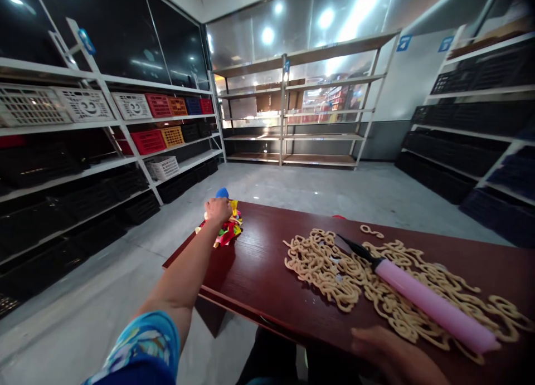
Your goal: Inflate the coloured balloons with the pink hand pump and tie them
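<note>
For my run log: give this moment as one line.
left hand: at colourful pile | right hand: blurred, near tan strands | pink tube: lying across strands

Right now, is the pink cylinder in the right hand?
No, the pink cylinder lies across the beige strands, apart from the right hand by the near edge of the table.

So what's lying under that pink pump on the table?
Beige, noodle-like strands poke out along both sides of the pink pump, over the reddish-brown table. Whatever lies directly beneath its barrel is covered.
</note>
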Tool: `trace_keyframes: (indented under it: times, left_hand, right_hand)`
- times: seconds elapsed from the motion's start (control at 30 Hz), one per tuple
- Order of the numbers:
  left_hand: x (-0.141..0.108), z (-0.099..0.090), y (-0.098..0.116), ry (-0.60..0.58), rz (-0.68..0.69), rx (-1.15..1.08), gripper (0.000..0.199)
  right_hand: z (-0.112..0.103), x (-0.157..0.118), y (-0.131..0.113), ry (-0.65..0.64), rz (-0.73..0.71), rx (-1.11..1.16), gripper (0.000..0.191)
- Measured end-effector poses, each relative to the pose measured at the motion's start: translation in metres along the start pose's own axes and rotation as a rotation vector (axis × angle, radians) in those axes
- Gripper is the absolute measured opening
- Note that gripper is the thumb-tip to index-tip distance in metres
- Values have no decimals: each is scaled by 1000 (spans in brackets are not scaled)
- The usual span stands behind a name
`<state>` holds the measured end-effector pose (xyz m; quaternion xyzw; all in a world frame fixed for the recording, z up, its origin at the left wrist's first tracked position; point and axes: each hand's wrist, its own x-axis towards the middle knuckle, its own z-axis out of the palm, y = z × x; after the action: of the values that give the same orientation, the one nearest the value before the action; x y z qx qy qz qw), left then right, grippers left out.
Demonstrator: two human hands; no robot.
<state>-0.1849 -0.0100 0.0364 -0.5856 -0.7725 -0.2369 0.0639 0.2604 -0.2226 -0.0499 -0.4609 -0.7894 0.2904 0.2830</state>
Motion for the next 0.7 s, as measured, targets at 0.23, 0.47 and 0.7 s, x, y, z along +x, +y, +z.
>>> trace_keyframes:
  times: [0.23, 0.47, 0.7]
  left_hand:
    - [-33, -45, 62, -126, 298, -307, 21]
    - [-108, -22, 110, -276, 521, -538, 19]
    - [-144, 12, 102, -245, 400, -683, 17]
  right_hand:
    - [4, 85, -79, 125, 149, 547, 27]
    - [44, 138, -85, 44, 376, 1071, 36]
    - [33, 148, -74, 27, 494, 842, 8]
